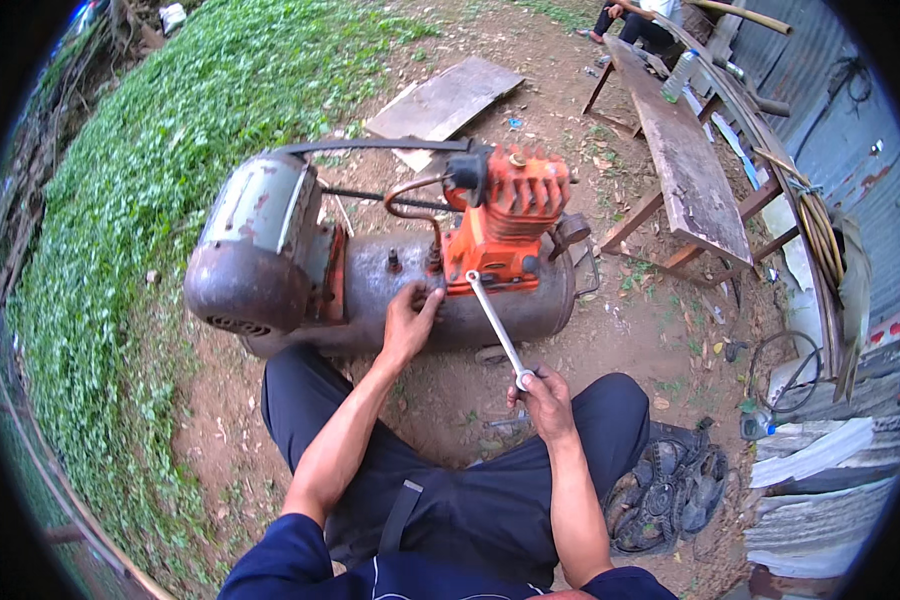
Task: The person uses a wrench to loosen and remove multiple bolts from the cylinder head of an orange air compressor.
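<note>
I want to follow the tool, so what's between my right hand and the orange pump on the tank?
The head view shows a silver wrench spanning from the right hand up to the orange pump.

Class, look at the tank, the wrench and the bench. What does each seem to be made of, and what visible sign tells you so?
Tank: probably steel, dull grey-brown, with rust patches and worn paint.
Wrench: metal, likely plated steel; its slim shaft shines bright silver. The right hand holds its lower end.
Bench: weathered wooden plank top, grey and rough; reddish legs may be wood too, hard to tell.
</note>
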Motion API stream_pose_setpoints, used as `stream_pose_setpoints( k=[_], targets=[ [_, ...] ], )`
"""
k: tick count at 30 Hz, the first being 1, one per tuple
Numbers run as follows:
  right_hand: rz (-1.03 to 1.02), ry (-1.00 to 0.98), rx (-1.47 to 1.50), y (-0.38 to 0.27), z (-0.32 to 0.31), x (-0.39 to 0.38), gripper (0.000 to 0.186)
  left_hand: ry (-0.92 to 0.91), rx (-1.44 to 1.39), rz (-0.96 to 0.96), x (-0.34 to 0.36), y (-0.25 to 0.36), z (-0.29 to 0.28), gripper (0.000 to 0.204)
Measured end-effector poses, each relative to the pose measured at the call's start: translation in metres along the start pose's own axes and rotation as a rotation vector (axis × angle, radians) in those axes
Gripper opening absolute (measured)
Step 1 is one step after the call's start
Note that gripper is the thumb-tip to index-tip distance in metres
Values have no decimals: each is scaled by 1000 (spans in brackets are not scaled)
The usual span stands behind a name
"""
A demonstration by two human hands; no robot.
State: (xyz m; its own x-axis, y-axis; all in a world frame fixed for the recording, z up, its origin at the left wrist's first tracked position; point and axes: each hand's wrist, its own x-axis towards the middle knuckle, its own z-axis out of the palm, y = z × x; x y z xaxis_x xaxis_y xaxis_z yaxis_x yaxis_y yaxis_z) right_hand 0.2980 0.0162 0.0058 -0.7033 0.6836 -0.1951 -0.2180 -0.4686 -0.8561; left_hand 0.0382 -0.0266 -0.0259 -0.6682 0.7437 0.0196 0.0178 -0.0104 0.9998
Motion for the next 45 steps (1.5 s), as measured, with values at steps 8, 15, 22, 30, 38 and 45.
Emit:
stream_pose_setpoints(
  k=[8,15,22,30,38,45],
  targets=[
    [60,-38,-213,30,11,3,11,22,173,-174,3,12,-13,40],
    [152,5,-257,39,44,6,12,106,-113,-58,7,4,-4,23],
    [200,17,-293,44,68,15,17,-12,114,79,4,15,-11,48],
    [241,189,-165,71,135,24,21,-118,139,-15,5,20,-16,51],
    [342,147,-152,52,122,20,22,-75,267,-61,6,13,-16,47],
    [370,293,-199,-16,-17,48,25,-67,374,23,-2,11,-9,46]
  ],
)
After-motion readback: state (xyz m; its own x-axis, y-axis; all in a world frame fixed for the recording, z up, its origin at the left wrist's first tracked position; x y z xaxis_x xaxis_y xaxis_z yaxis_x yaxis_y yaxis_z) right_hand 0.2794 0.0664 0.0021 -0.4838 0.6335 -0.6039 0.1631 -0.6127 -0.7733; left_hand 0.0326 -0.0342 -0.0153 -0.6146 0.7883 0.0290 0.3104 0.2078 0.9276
